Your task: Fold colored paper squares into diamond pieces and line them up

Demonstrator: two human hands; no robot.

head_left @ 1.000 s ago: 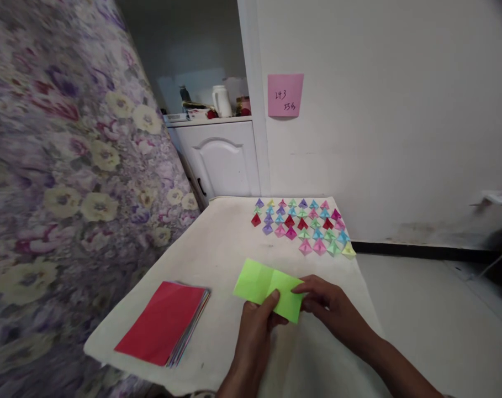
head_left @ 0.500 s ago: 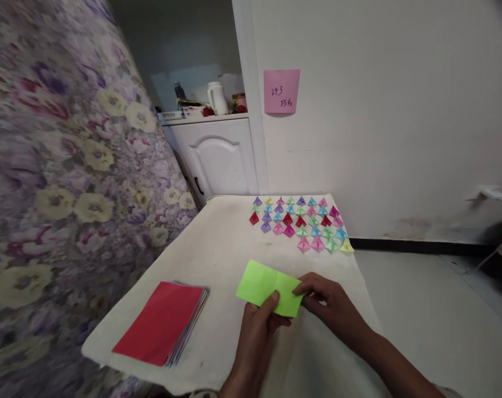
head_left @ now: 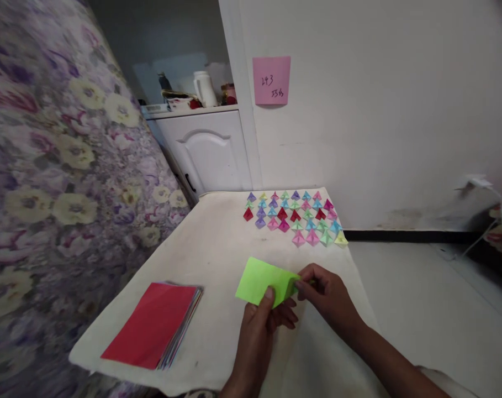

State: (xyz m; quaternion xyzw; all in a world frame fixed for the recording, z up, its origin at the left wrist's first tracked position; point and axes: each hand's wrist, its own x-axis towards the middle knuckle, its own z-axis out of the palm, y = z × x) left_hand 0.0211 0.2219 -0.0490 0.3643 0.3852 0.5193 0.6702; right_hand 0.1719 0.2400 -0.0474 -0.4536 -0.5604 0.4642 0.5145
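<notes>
A bright green sheet of paper (head_left: 261, 279), folded into a rectangle, is held above the near part of the table. My left hand (head_left: 261, 320) grips it from below, thumb on top and fingers underneath. My right hand (head_left: 327, 290) pinches the paper's right end, which is bent up and partly hidden by the fingers. Beyond the hands, several small folded paper pieces (head_left: 295, 215) in pink, red, blue, green, purple and yellow stand in rows at the far right of the table. To the left lies a stack of coloured paper (head_left: 153, 326) with a red sheet on top.
A cream cloth covers the table (head_left: 193, 254). A floral curtain (head_left: 68, 182) hangs along the left side. Behind are a white cabinet (head_left: 207, 152) with a white jug (head_left: 205, 88) on its shelf, and a wall with a pink note (head_left: 271, 81).
The right end of the green paper has been bent upward by my right hand, where it lay flat before. My left fingers have spread a little beneath it. The view has shifted slightly right.
</notes>
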